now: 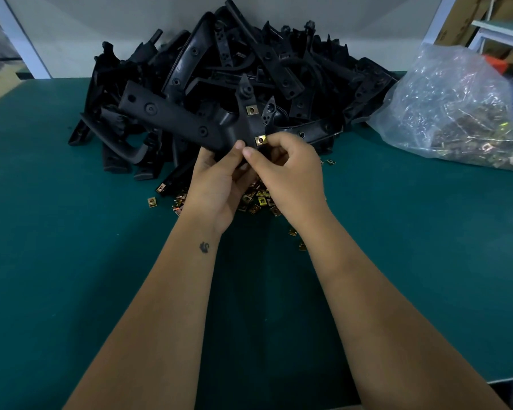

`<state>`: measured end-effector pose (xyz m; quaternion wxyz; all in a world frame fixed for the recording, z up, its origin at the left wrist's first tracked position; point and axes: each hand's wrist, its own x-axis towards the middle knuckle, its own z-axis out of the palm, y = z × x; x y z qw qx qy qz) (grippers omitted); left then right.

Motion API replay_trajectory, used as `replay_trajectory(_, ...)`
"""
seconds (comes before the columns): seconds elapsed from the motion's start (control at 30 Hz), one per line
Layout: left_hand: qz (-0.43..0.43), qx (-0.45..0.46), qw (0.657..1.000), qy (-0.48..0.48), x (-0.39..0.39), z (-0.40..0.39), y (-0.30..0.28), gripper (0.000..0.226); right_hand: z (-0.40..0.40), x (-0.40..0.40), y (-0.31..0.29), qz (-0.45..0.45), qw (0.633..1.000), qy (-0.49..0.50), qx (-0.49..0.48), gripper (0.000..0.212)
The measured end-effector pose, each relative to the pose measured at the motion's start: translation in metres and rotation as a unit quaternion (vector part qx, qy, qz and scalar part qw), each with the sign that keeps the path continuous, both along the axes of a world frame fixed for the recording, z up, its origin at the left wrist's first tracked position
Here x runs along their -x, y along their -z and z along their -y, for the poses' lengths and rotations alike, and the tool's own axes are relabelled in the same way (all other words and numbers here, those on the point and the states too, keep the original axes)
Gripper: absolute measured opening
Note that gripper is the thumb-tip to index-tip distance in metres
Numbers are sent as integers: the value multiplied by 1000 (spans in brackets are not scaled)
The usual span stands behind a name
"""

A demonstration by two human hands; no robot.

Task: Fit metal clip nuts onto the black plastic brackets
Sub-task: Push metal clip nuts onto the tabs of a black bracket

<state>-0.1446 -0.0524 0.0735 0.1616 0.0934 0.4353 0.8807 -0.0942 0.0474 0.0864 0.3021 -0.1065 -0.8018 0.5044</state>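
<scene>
Both hands (219,179) (290,170) grip one bracket (172,119), right fingertips pinching its clip nut (260,140).

Green-topped table (71,261) against a pale wall (101,31), dimly lit.

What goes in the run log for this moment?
left hand holds bracket | right hand presses clip nut on | upper clip nut fitted

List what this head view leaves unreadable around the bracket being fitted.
- Lower end of the held black plastic bracket: covered by the left hand and right hand.
- Brass-coloured metal clip nut at the right fingertips: too small to tell if fully seated.
- Loose clip nuts on the green table: partly hidden beneath both hands.
- Clear plastic bag of nuts: cut off by the right edge.
</scene>
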Motion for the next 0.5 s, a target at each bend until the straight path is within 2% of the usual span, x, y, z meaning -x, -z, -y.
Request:
replay_trajectory(0.2,33,-28,999,13,0,-2,0,13,-1,-2,0,-60,992,68,-87,18)
replay_trajectory(0.5,33,4,999,28,-1,-3,-1,11,-4,-3,-2,-105,983,65,-135,17)
